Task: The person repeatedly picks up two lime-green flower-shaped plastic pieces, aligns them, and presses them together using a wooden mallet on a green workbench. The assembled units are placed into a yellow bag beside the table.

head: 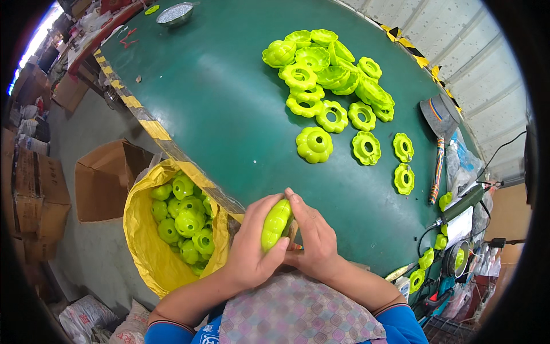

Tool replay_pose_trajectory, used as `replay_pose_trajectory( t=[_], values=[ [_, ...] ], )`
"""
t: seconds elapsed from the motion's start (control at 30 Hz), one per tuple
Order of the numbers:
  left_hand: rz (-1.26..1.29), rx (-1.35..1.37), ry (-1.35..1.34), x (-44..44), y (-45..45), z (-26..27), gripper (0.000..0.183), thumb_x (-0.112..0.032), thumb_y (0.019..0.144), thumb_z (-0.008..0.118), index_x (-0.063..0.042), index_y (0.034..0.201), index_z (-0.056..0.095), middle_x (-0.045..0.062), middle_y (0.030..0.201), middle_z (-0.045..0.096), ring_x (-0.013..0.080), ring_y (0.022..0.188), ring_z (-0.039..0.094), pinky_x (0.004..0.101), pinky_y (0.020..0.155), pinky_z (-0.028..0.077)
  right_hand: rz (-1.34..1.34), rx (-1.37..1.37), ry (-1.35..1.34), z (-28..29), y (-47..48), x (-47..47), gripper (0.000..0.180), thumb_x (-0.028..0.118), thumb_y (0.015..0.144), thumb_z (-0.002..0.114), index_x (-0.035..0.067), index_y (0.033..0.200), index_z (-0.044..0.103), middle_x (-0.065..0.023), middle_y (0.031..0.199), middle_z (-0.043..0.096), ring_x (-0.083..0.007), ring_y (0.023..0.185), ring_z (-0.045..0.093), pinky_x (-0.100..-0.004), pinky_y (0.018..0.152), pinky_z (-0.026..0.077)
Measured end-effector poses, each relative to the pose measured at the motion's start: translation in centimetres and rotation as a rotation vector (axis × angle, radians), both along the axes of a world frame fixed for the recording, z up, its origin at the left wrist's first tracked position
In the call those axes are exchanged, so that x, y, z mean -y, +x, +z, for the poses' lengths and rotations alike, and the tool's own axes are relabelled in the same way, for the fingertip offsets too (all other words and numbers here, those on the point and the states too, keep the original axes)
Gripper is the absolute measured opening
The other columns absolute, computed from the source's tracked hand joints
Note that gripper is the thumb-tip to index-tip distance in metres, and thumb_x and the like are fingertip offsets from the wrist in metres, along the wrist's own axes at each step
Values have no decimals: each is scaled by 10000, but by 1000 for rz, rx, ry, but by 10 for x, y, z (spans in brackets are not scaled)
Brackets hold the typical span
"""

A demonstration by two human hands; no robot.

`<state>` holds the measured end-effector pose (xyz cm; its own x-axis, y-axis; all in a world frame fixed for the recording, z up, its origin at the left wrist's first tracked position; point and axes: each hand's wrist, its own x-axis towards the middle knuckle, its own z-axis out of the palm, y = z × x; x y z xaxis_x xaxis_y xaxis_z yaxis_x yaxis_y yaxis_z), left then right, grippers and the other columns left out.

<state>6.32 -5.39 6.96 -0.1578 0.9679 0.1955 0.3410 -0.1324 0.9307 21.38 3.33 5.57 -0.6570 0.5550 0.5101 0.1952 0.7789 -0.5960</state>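
A lime-green lobed plastic piece is held on edge between my hands, just above the near table edge. My left hand wraps its left side, with the thumb across the lower end. On the other side, my right hand cups it, and its fingertips meet the left ones at the top. Part of the piece is hidden behind my fingers. To the left hangs a yellow sack holding several similar green pieces. A single green flower-shaped piece sits on the green table beyond my hands.
A pile of green cups and rings lies farther back. Several rings with scalloped edges are spread to its front right. At the right are a grey mallet-like tool with a striped handle and a corded green hand tool. A cardboard box stands on the floor.
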Motion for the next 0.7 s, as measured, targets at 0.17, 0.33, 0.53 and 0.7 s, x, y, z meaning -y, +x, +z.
replay_pose_trajectory(
  t=[0.17, 0.33, 0.53, 0.7],
  values=[
    [-64, 120, -36, -2, 2, 0, 939, -216, 819, 811, 37, 1532, 254, 257, 1508, 326, 421, 1320, 470, 448, 1116, 402, 26, -56, -409, 14, 1, -3, 954, 244, 763, 894, -5, 1530, 386, -243, 1397, 581, -325, 1174, 661, -397, 947, 570],
    [-22, -315, -9, -4, -6, -11, 1026, -352, 730, 889, -52, 1535, 328, 223, 1378, 445, 437, 1177, 581, 469, 909, 559, 200, -203, -1212, 29, 1, -9, 957, 135, 842, 853, 61, 1599, 272, -137, 1354, 574, -175, 1101, 642, -328, 897, 568],
    [50, -258, -147, -7, -4, 7, 795, -211, 760, 814, -12, 1443, 459, 231, 1292, 580, 446, 1152, 594, 509, 1008, 489, 222, -227, -1332, 17, -4, -15, 738, 203, 944, 754, 46, 1516, 314, -140, 1271, 579, -183, 1121, 623, -325, 910, 561],
    [79, -339, 204, -17, -13, 4, 638, -189, 805, 815, -17, 1365, 560, 191, 1337, 590, 399, 1137, 633, 469, 986, 515, 227, -339, -1644, 14, -7, -10, 596, 310, 1028, 638, 21, 1445, 326, -140, 1235, 564, -183, 1097, 630, -325, 895, 571]
  ],
)
